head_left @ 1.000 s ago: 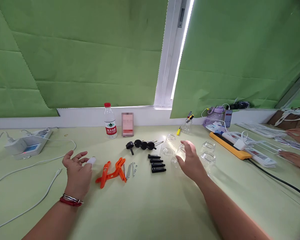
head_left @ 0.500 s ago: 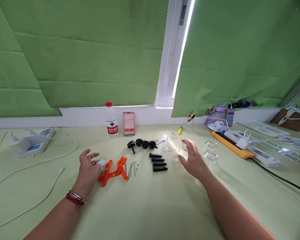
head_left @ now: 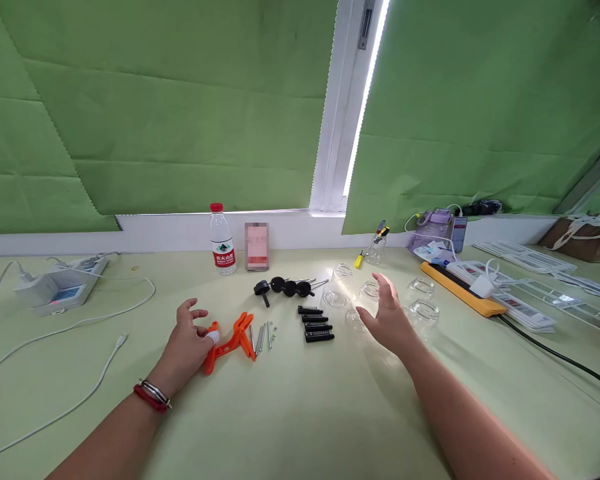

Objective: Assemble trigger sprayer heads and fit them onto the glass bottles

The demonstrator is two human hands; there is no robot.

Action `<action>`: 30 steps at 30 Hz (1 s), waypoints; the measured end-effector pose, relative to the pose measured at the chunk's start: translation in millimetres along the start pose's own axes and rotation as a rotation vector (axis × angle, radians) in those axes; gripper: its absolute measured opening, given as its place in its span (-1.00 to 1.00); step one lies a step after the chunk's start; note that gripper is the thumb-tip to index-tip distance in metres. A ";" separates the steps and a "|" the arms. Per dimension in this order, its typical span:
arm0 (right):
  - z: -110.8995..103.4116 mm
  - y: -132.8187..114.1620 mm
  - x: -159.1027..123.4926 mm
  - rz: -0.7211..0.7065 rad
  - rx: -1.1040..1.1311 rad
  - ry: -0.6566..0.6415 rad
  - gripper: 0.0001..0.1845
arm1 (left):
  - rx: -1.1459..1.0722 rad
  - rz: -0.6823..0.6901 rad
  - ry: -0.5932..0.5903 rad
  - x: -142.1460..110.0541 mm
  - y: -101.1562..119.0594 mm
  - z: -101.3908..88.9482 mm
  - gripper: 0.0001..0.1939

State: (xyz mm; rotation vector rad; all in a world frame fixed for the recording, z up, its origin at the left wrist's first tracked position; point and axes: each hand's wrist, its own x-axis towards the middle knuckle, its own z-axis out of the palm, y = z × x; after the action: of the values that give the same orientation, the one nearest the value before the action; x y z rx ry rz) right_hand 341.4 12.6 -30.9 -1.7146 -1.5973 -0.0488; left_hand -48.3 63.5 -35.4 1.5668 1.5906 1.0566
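- Hands: through the head view I read two bare hands over a pale green table (head_left: 300,413), left and right well apart
- Left hand (head_left: 193,337): thumb, with a white covering at its tip, overlaps the nearest of the orange parts (head_left: 243,339); fingers are half curled; I cannot tell whether the grip has closed on the part
- Right hand (head_left: 391,323): open, thumb and fingers spread, just beside the glass vessels (head_left: 424,310); I cannot confirm contact
- Orange parts: lying on the table at the left hand, crossing or touching one another
- Metal bolts (head_left: 261,339): lying just right of the orange parts, with small nuts (head_left: 275,329) beside them
- Black spring-fitted cylinders (head_left: 320,327): four, stacked in a row between the two hands
- Black knobs (head_left: 290,289): four, grouped behind the cylinders, thin metal rods near them
- Glass vessels: standing on both sides of the right hand; I cannot count them reliably, as the hand covers some
- Red-capped bottle (head_left: 223,257): upright toward the rear, beside a pink upright panel (head_left: 257,245)
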 end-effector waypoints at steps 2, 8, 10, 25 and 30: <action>-0.9 -4.8 -0.8 -0.021 -0.033 0.074 -0.23 | 0.018 0.001 -0.003 -0.7 1.2 -0.2 -0.18; -7.7 -29.2 -4.1 -0.252 -0.108 0.358 -0.32 | 0.031 0.009 0.001 -2.8 2.9 1.2 -0.22; -6.3 -37.8 -7.7 -0.370 -0.111 0.383 -0.39 | 0.022 0.018 0.001 -3.7 3.5 1.7 -0.23; 26.2 -54.9 -25.4 -0.724 0.015 -0.136 -0.78 | 0.059 0.065 0.011 -3.1 6.2 0.5 -0.28; 29.0 -48.1 -21.6 -0.515 -0.007 -0.177 -0.81 | 0.122 0.113 0.007 0.8 -0.4 -2.0 -0.34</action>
State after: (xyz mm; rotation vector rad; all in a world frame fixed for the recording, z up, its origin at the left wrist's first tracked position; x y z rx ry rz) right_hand 282.1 6.1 -38.2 -1.2998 -2.1383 -0.1599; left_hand -50.3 64.1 -34.7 1.7543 1.6137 1.0425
